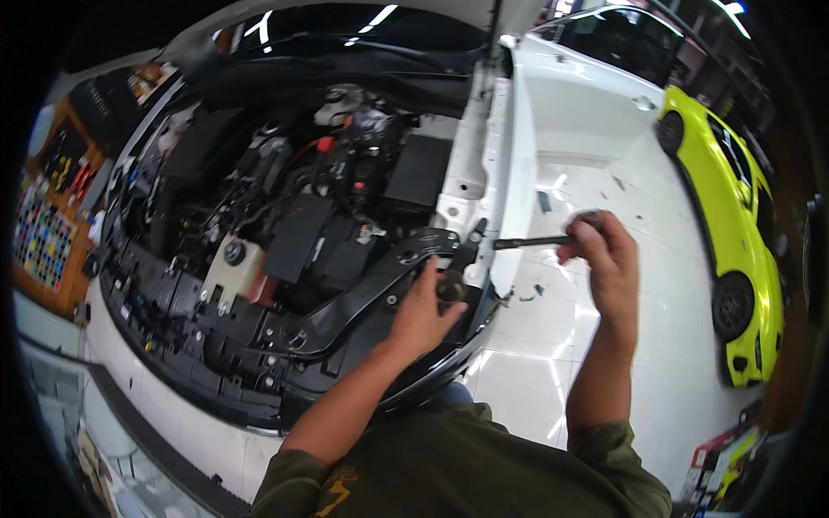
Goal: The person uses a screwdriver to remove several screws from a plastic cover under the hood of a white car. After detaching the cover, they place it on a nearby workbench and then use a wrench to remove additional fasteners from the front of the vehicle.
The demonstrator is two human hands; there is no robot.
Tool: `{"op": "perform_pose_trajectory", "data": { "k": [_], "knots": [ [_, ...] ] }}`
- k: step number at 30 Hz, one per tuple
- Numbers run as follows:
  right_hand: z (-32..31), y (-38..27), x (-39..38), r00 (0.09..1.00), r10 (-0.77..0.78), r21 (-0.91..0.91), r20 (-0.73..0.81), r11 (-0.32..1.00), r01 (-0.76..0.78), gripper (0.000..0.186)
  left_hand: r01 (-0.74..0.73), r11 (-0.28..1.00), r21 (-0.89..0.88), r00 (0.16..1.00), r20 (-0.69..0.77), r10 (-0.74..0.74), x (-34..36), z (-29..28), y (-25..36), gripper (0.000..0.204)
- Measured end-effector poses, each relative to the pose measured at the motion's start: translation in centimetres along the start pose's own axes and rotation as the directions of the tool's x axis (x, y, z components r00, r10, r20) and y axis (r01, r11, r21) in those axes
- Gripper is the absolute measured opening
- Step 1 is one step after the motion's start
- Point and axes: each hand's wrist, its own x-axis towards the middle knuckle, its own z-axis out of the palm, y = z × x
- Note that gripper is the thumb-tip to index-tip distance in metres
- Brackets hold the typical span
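Note:
My right hand is closed around the handle end of a ratchet wrench. Its dark shaft points left, held level above the floor beside the front corner of the white car. My left hand rests at the front corner of the engine bay, index finger and thumb apart. Between them shows a dark round part; whether I touch it is unclear, and the other fingers are hidden. Just beyond the fingertips lies the end of a long black trim panel.
The open engine bay holds a black box cover, a pale reservoir with a black cap and a red cap. Dark scraps lie on the white tiled floor. A yellow-green car stands at the right.

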Motion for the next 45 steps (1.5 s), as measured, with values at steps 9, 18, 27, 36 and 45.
{"op": "perform_pose_trajectory", "data": {
  "k": [9,18,27,36,45],
  "knots": [
    [4.4,1.6,-0.7,0.970,-0.107,0.186,0.221,0.980,0.065,0.022,-0.097,0.994,0.053,0.995,0.007,0.097,-1.6,1.5,-0.7,0.094],
    [18.8,2.8,-0.9,0.826,-0.010,0.131,0.564,0.988,-0.077,0.018,0.062,0.983,0.175,0.882,-0.470,0.028,-15.0,-8.9,-4.3,0.030],
    [33.6,3.0,-6.2,0.393,-0.085,-0.004,0.916,0.976,0.219,0.025,0.252,0.968,-0.007,0.525,-0.839,-0.143,-25.7,-18.5,-10.3,0.020],
    [41.0,4.0,-8.7,0.323,-0.090,0.023,0.942,0.978,0.206,0.027,0.153,0.972,0.180,0.843,-0.537,-0.033,-25.1,-23.4,-10.4,0.030],
    [41.5,5.6,-11.8,0.280,-0.075,-0.056,0.957,0.901,0.430,0.027,0.162,0.958,0.238,0.970,-0.216,-0.110,-23.5,-25.7,-13.7,0.025]
  ]
}}
